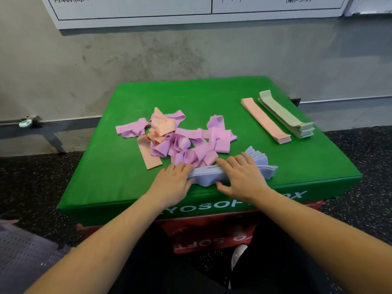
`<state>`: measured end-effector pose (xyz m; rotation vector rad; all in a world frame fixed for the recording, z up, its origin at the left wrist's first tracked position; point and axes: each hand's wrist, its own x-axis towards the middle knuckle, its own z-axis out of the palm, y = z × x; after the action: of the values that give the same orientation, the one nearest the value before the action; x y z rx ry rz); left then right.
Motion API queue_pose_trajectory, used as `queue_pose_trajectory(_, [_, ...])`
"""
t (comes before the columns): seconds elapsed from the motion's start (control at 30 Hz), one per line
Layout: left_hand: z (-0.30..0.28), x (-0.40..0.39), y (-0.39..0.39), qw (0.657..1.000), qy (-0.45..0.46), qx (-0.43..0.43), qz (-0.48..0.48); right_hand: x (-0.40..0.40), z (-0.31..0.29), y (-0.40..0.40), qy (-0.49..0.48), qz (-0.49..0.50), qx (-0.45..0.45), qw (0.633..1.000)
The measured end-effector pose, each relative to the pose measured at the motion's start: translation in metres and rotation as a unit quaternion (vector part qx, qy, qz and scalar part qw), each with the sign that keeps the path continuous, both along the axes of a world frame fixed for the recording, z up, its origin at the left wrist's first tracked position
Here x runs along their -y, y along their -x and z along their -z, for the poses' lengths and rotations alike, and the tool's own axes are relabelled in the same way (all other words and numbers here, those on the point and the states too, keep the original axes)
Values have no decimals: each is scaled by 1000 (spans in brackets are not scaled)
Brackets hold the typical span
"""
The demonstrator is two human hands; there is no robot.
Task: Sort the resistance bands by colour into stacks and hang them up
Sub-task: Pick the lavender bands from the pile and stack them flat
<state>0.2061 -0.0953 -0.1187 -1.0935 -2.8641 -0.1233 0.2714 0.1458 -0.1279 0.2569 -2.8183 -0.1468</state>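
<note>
A loose heap of pink-purple bands (191, 143) with a few peach bands (149, 155) mixed in lies mid-top on the green soft box (101, 166). At the front edge sits a bundle of pale blue-lavender bands (261, 162), partly fanned at its right end. My left hand (171, 183) rests flat against the bundle's left end. My right hand (241, 177) lies on top of it with fingers spread straight, thumb at the near side. At the back right lie a neat peach stack (265, 120) and a neat pale green stack (286, 115), side by side.
The green box sits on a red soft box (212, 234), close to a grey wall with a whiteboard (191, 9) above. Dark speckled floor surrounds it. A grey perforated surface (23, 251) shows at the lower left.
</note>
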Motion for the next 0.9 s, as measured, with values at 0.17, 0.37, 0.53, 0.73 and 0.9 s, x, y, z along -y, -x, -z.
queue_pose_trajectory(0.17, [-4, 1, 4, 1000, 12, 6, 15, -30, -6, -5, -55, 10, -8, 998])
queue_pose_trajectory(0.37, [-10, 1, 10, 999, 32, 21, 36, -81, -7, -7, -84, -15, 8, 996])
queue_pose_trajectory(0.53, [-11, 5, 16, 997, 45, 13, 62, -100, -10, -6, -57, 0, 50, 997])
queue_pose_trajectory(0.73, [-19, 9, 26, 990, 99, 46, 89, -106, -15, -7, -60, -26, 92, 994])
queue_pose_trajectory(0.9, [-20, 14, 29, 984, 17, 155, 81, -112, -21, -12, -46, -9, 160, 986])
